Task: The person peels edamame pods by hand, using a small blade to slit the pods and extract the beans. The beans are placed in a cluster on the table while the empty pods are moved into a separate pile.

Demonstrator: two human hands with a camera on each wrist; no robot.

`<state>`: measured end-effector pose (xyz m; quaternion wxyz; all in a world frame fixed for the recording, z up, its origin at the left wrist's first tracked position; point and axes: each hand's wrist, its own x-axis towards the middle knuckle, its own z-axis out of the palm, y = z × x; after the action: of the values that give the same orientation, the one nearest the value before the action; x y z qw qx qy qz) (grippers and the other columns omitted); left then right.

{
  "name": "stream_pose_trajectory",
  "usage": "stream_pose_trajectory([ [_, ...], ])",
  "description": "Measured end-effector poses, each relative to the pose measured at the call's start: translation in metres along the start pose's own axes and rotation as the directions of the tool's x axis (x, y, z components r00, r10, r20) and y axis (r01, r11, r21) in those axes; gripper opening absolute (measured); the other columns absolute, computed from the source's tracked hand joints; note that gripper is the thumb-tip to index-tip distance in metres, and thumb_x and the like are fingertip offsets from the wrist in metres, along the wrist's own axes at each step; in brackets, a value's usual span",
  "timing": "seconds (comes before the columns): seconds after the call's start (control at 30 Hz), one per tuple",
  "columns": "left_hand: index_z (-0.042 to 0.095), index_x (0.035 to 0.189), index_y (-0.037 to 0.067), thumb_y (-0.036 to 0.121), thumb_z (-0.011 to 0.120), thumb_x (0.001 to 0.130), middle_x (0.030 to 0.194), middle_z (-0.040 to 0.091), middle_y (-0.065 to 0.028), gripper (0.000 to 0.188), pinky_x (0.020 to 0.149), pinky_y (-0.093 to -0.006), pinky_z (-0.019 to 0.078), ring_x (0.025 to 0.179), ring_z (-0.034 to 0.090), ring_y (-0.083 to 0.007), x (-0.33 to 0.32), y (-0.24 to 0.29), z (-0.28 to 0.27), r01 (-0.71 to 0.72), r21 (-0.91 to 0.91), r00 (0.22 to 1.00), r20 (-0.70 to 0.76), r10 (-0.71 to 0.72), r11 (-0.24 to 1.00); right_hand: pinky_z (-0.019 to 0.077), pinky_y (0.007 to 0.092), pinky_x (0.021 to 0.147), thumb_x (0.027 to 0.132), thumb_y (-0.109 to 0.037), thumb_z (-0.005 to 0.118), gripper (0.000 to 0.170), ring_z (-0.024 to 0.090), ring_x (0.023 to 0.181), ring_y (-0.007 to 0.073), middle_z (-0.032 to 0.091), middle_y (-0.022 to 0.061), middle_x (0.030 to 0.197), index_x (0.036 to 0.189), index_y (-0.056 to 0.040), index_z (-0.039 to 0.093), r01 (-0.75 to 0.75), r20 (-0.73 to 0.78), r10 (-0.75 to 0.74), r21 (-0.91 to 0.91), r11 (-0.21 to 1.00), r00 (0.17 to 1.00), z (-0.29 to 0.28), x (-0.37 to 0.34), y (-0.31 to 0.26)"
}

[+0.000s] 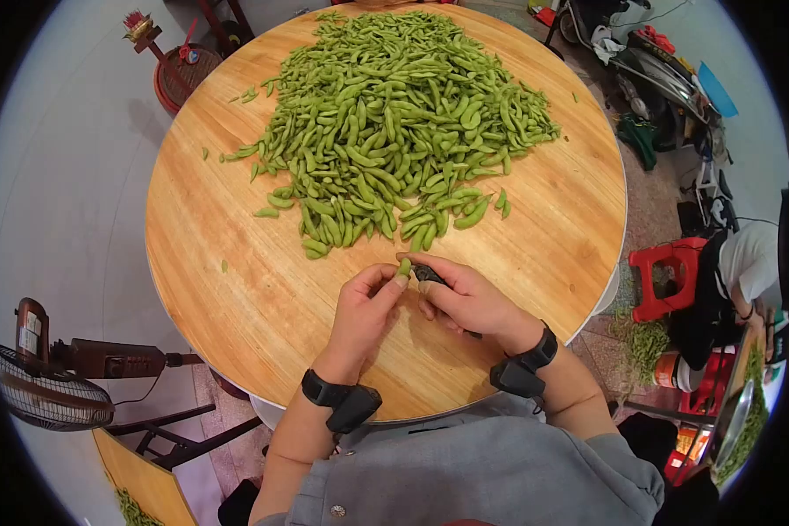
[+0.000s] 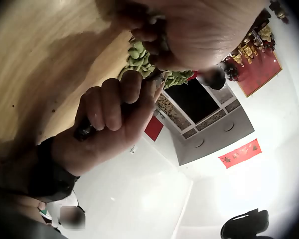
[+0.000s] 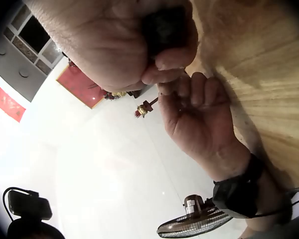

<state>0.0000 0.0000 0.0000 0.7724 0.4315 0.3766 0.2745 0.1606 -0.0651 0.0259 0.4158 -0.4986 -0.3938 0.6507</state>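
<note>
My left hand (image 1: 366, 307) pinches a single green edamame pod (image 1: 404, 266) upright between thumb and fingertips, at the near side of the round table. Right beside it, my right hand (image 1: 471, 296) grips a black-handled tool (image 1: 430, 276), its fingers curled round the handle. Most of that tool is covered by the palm, and I cannot tell its exact kind. The left wrist view shows the handle's dark end (image 2: 84, 130) sticking out below the right hand's fingers. Just beyond both hands lies a large heap of edamame pods (image 1: 394, 114).
The heap covers the far and middle part of the round wooden table (image 1: 210, 237), with a few loose pods round its edge. At the left stands a fan (image 1: 48, 386). A red stool (image 1: 666, 279) and another person's arm (image 1: 749, 280) are at the right.
</note>
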Motion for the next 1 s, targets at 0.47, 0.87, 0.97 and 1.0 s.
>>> stream_pose_trajectory([
  [0.47,0.058,0.084,0.001,0.011,0.062,0.083,0.065,0.054,0.0005,0.011,0.050,-0.0184,0.0383,0.056,0.048,-0.0044,-0.008,0.007,0.002,-0.164,0.130,0.986,0.028,0.162,0.978,0.0226,0.0155,0.039,0.090,-0.008,0.037,0.041,0.028,0.044,0.0013,0.037,-0.0046,0.065,0.129,-0.0162,0.041,-0.254,0.201,0.177,0.475,0.843,0.964,-0.008,0.000,-0.010],
  [0.87,0.057,0.085,0.004,0.020,0.052,0.090,0.062,0.052,0.0010,0.018,0.049,-0.0180,0.0372,0.052,0.046,-0.0069,-0.012,0.014,0.003,0.138,-0.142,0.976,0.189,-0.110,0.980,0.0254,0.0182,0.037,0.090,-0.016,0.049,0.010,0.033,0.042,0.0025,0.040,-0.0045,0.059,0.095,-0.0079,0.052,-0.032,-0.081,0.050,0.210,0.977,0.995,-0.006,0.001,-0.007],
  [0.97,0.056,0.082,0.005,0.023,0.052,0.090,0.062,0.052,0.0018,0.020,0.048,-0.0181,0.0370,0.052,0.046,-0.0062,-0.016,0.012,0.009,0.102,-0.025,0.979,0.179,-0.096,0.994,0.0270,0.0185,0.038,0.088,-0.015,0.054,0.010,0.036,0.043,0.0028,0.043,-0.0047,0.059,0.082,-0.0078,0.050,-0.017,-0.097,0.040,0.225,0.974,0.995,-0.005,0.002,-0.004],
  [1.0,0.056,0.082,0.005,0.023,0.052,0.090,0.062,0.052,0.0018,0.020,0.048,-0.0181,0.0370,0.052,0.046,-0.0062,-0.015,0.009,0.009,0.095,-0.035,0.981,0.171,-0.087,0.995,0.0270,0.0185,0.038,0.088,-0.015,0.054,0.010,0.036,0.043,0.0028,0.043,-0.0047,0.059,0.082,-0.0078,0.050,-0.022,-0.087,0.042,0.216,0.976,0.995,-0.004,0.002,-0.006],
])
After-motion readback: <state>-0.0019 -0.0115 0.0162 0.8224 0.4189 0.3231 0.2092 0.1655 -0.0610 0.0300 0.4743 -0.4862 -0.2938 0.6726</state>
